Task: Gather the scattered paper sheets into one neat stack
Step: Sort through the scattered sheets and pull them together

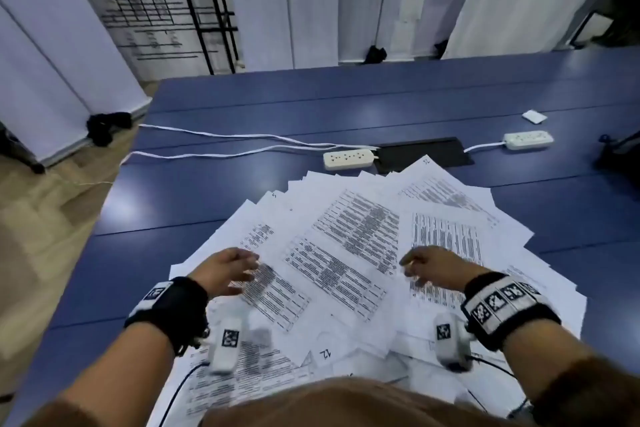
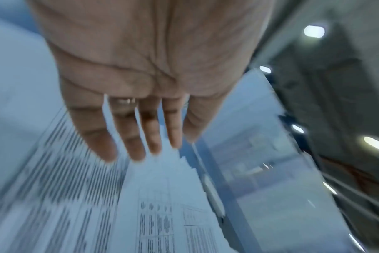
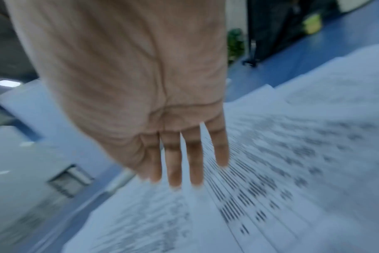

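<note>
A broad blue table (image 1: pixel 415 97) with a smooth, faintly glossy top and long plank-like seams fills most of the head view. Across its near half lies a loose fan of thin white printed paper sheets (image 1: pixel 363 229), rectangular, overlapping at many angles, their corners jutting out like a saw edge (dense grey tables of text cover most of them, too blurred to read). The sheets reach from the near edge of the table out toward the middle.

Beyond the sheets a flat black rectangular panel (image 1: pixel 436 149) sits in the tabletop, its near part covered by the farthest paper corners. Just left of it rests a white plastic power strip (image 1: pixel 348 158) with white cords trailing off the left edge; a second white power strip (image 1: pixel 528 140) lies to the right, and a small white packet (image 1: pixel 534 116) farther back.

The left hand (image 1: pixel 228 270) is over the left side of the sheets, fingers (image 2: pixel 128 137) straight and slightly spread, gripping nothing. The right hand (image 1: pixel 436 267) is over the right side, fingers (image 3: pixel 173 162) likewise extended and empty. Whether either touches the paper is unclear.
</note>
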